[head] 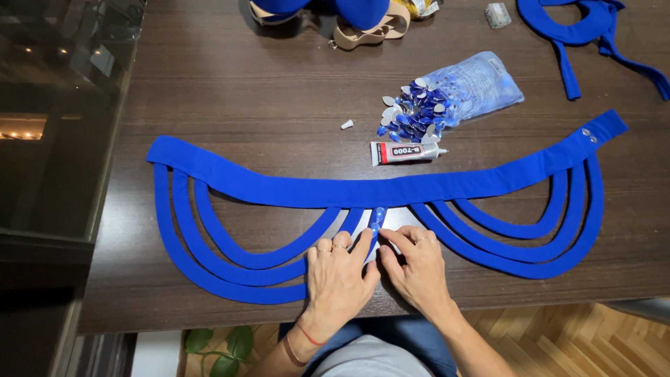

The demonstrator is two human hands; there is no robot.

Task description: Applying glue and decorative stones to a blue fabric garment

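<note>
I held my left hand (pixel 340 274) and right hand (pixel 417 265) side by side at the near edge of the dark wooden table (pixel 265 84). Fingertips of both were pinched together on the short central strip (pixel 377 218) of the blue fabric collar piece (pixel 363 190), below the glue tube (pixel 406 151) and the clear bag of blue and silver gems (pixel 453 94).

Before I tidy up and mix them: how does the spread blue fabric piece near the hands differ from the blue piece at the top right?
The spread blue piece lies flat and whole, a long band with hanging loops; the top-right blue piece is bunched and partly out of frame. Both hands, left hand and right hand, press the spread piece's centre strip; nothing touches the other. Both are the same bright blue fabric.
</note>
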